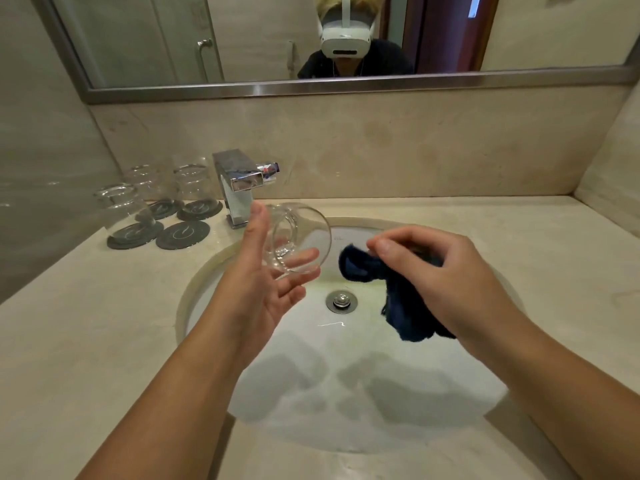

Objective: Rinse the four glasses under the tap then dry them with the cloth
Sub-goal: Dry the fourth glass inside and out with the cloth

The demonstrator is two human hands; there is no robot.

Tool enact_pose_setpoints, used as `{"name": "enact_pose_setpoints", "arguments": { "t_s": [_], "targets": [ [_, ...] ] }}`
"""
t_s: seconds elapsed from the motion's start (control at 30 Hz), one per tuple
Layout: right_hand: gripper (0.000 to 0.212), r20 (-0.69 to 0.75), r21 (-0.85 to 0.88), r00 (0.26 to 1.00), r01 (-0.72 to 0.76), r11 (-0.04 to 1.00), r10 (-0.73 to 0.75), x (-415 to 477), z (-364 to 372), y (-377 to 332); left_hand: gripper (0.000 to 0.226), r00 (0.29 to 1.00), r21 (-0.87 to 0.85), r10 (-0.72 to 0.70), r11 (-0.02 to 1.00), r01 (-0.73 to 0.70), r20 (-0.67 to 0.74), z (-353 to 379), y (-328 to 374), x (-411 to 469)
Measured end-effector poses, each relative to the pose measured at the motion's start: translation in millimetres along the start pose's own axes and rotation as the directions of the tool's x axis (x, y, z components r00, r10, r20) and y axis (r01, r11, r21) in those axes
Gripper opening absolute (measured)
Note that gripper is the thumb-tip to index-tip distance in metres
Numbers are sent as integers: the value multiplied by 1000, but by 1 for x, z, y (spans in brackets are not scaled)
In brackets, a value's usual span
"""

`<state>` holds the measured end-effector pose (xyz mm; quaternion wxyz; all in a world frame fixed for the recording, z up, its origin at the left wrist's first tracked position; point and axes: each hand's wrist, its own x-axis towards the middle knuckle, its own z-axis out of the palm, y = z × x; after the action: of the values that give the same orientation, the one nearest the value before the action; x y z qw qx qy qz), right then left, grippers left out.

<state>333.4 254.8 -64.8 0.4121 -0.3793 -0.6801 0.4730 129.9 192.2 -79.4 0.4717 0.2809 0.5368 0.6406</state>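
We lose cloth (401, 299) middle under right hand (446, 282), right of tap (239, 183). Left of tap, three glasses (147, 185) blur; we can't read coaster (183, 234) marks. Mirror (346, 85) above tap cropped.

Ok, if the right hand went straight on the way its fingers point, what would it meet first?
Probably the glass that the left hand holds tilted over the sink. The right hand points left at it, with the dark blue cloth it pinches leading. Depth is uncertain.

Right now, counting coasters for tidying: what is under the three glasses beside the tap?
Each glass stands on a dark round coaster; a fourth coaster lies bare. The rear-left coaster is partly hidden by the front glass.
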Motion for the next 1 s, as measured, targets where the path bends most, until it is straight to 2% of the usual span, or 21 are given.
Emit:
{"name": "enact_pose_setpoints", "arguments": {
  "t_s": [0.03,0.07,0.17,0.27,0.4,0.6,0.83,0.9,1.0],
  "targets": [
    [15,6,-108,999,41,993,-41,2,0,3,104,999,-3,-36,999,36,11,2,0,-2],
    [30,55,-184,996,75,980,-66,2,0,6,102,997,-3,-70,998,70,32,3,0,-3],
    [72,190,-310,972,192,931,-138,2,4,14,95,982,64,-152,987,145,114,8,0,-7],
    [90,243,-409,951,280,868,-192,2,8,16,99,964,117,-190,978,171,183,12,-4,-8],
    [92,234,-435,946,307,847,-224,3,6,16,105,957,186,-203,968,165,207,12,-7,-7],
    [83,222,-452,943,326,830,-249,4,5,21,99,952,184,-219,966,181,213,13,-7,-9],
    [79,197,-364,953,290,885,-231,7,6,29,96,935,198,-321,936,289,149,8,-4,-9],
    [80,216,-388,946,309,869,-240,6,7,29,98,923,173,-357,927,332,140,8,-2,-10],
    [83,199,-447,942,333,830,-270,5,10,29,103,879,153,-434,899,410,198,6,6,-14]
  ]
}}
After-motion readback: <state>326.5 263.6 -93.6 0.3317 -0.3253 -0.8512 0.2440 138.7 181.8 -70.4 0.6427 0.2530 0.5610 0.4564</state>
